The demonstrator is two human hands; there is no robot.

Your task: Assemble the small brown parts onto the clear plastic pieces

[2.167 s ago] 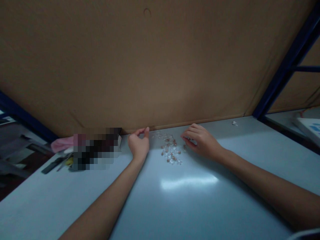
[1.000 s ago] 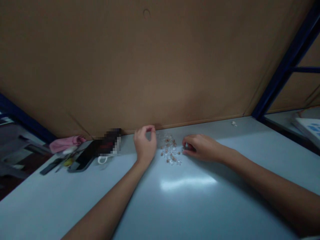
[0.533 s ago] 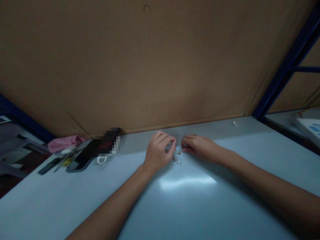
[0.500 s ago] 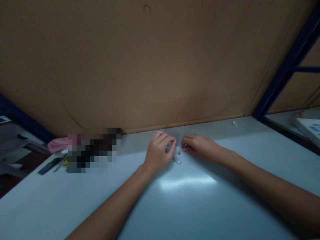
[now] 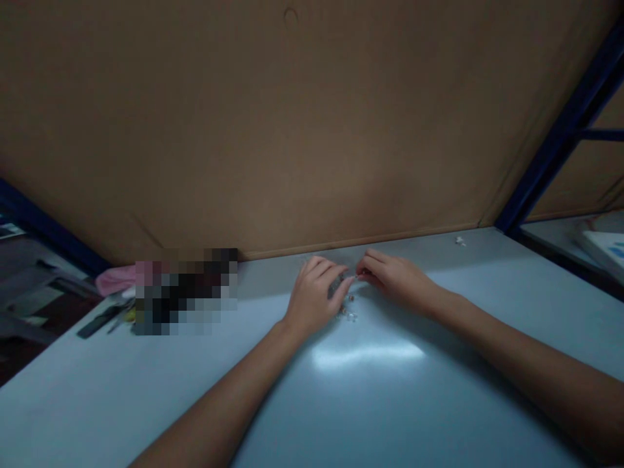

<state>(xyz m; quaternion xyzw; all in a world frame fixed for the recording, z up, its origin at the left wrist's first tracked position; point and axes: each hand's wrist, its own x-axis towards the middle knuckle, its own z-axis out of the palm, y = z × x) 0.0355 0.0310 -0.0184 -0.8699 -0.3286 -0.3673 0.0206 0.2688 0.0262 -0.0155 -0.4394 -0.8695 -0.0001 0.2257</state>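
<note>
My left hand is curled just above the table, its thumb and fingers bent toward each other; what they hold is too small to name. Close on its right, my right hand has its fingertips pinched together, with a tiny pale bit showing between the two hands. Below the fingertips lie several small clear pieces with copper-brown bits among them. My left hand partly hides this little cluster.
A brown board wall rises behind the grey-white table. At the left end are a pink cloth, a dark flat object and a blurred-out patch. A small white scrap lies far right, near a blue metal frame.
My right hand has lifted slightly and its fingertips have come up to those of my left hand. My left hand has shifted a little to the right.
</note>
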